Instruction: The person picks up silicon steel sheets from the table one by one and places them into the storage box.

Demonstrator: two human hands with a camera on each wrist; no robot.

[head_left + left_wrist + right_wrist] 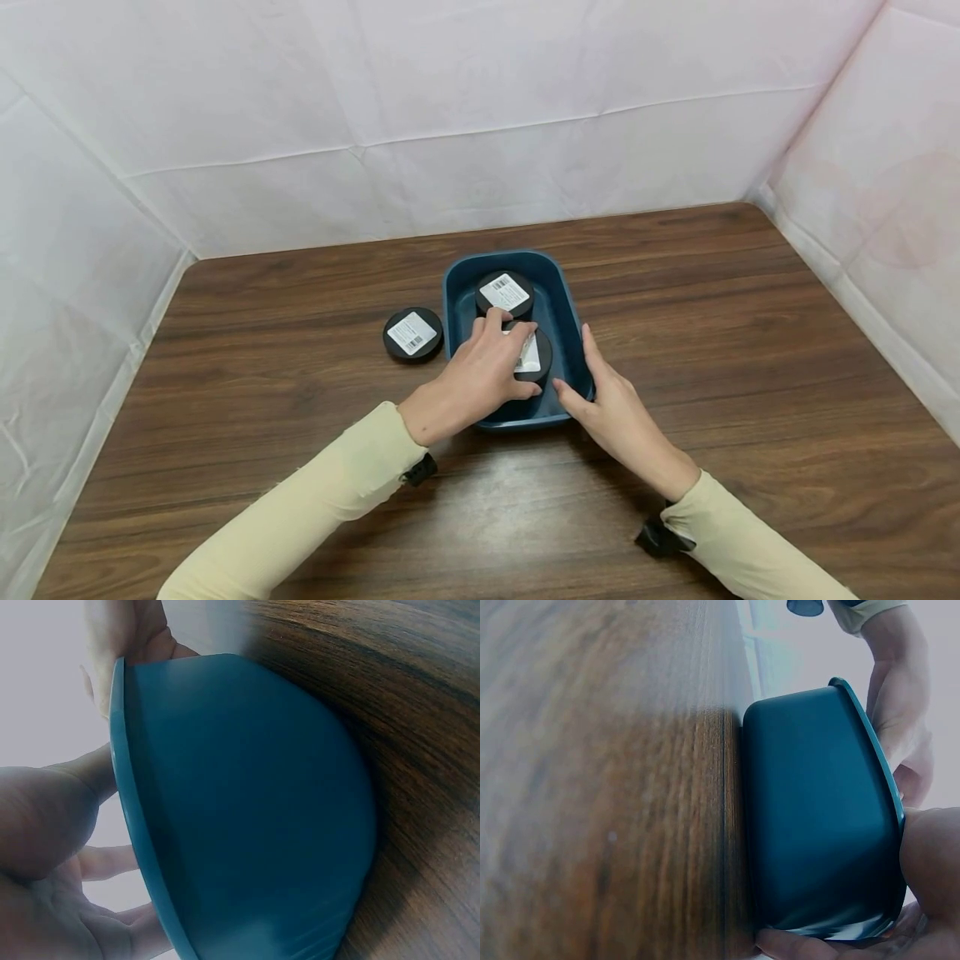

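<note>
A dark blue rectangular tub (pixel 567 312) stands on the wooden table. Inside it, toward the far end, lies a round black disc (pixel 486 301) with a white printed label; a second labelled black disc (pixel 545 357) is nearer the front. My left hand (pixel 476 367) reaches in over the tub's left side and grips the nearer disc, thumb at its near edge and fingers across its far edge. With the thumb over the right rim and the fingers along the outer wall, my right hand (pixel 618 412) holds the tub. In the left wrist view, the tub's wall (pixel 247 802) hides the discs.
Another black disc (pixel 413 335) with a white label lies on the table just left of the tub. The brown wooden table (pixel 750 358) extends around it, with white cloth walls (pixel 480 100) behind and at both sides.
</note>
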